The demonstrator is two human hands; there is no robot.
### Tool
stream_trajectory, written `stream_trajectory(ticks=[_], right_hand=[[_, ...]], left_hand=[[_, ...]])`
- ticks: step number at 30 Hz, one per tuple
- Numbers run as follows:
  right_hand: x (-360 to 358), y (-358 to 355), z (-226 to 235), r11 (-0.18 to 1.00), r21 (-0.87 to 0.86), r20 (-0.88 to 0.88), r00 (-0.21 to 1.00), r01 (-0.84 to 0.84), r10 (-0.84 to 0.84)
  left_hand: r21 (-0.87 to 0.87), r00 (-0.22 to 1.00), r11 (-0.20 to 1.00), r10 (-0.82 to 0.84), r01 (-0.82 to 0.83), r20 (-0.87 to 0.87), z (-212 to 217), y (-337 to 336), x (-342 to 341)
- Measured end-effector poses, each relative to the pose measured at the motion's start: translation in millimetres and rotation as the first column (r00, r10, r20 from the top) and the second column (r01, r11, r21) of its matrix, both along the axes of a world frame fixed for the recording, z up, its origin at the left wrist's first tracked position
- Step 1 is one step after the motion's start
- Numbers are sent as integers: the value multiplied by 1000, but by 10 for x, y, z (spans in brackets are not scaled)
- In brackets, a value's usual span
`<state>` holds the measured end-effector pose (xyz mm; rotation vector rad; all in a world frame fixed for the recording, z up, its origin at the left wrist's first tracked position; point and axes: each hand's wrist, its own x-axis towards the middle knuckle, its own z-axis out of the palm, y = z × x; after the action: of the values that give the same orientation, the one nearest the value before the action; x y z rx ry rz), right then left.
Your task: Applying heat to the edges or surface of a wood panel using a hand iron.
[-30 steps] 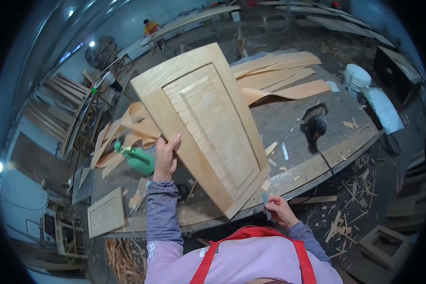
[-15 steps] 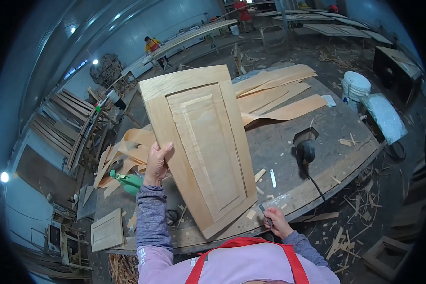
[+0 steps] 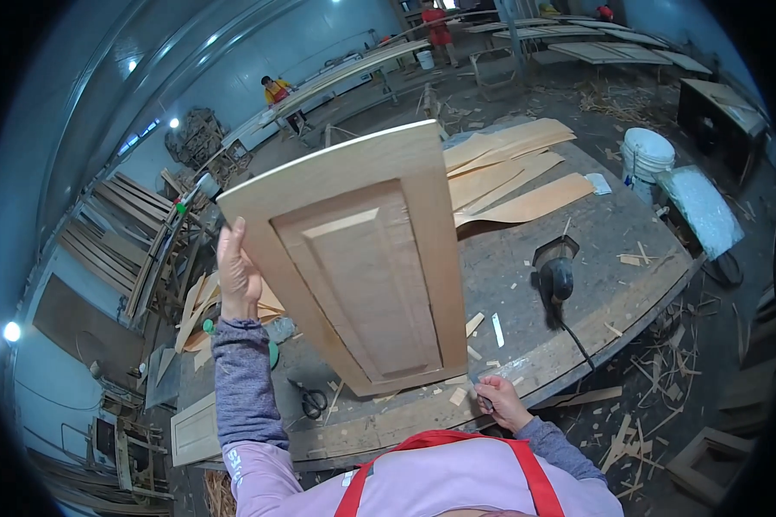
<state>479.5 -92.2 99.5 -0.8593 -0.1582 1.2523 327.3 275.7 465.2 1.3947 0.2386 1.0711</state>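
A pale wooden cabinet door (image 3: 353,267) with a raised centre panel stands tilted over the workbench (image 3: 509,250), its lower end at the bench top. My left hand (image 3: 240,274) grips the door's left edge near its upper corner, thumb on the front face. Close to the door's lower right corner, my right hand (image 3: 502,403) is closed around a small hand tool with a thin, narrow blade (image 3: 472,379); its handle is mostly hidden in the fingers. Scissors (image 3: 313,401) with black handles lie left of the door's lower end.
Right of the door sits a dark corded power sander (image 3: 559,274). Veneer strips (image 3: 517,202) cover the back of the bench. A smaller panel door (image 3: 196,431) rests at the bench's left corner. A white bucket (image 3: 648,153) stands beyond the right side. Other people work far back.
The door's top has tipped toward me and its lower end has swung left. My left hand has moved up and left along its edge. The scissors have come into fuller view.
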Motion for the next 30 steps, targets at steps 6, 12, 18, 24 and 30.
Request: stream_trajectory(ticks=[6, 12, 18, 24, 30], right_hand=[[-237, 47, 225, 996, -51, 68, 996, 66, -63], [-338, 163, 408, 982, -109, 162, 977, 155, -136], [-375, 408, 467, 943, -95, 354, 896, 318, -266], [-360, 539, 652, 929, -8, 448, 832, 369, -326], [-617, 547, 286, 842, -55, 521, 735, 537, -435]], left_hand=[[95, 960, 968, 210, -230, 185, 225, 41, -243], [168, 975, 967, 170, -193, 141, 107, 527, -612], [224, 975, 950, 197, -216, 107, 138, 570, -530], [220, 979, 958, 158, -183, 126, 210, 618, -453], [929, 841, 281, 538, -240, 55, 419, 587, -154]])
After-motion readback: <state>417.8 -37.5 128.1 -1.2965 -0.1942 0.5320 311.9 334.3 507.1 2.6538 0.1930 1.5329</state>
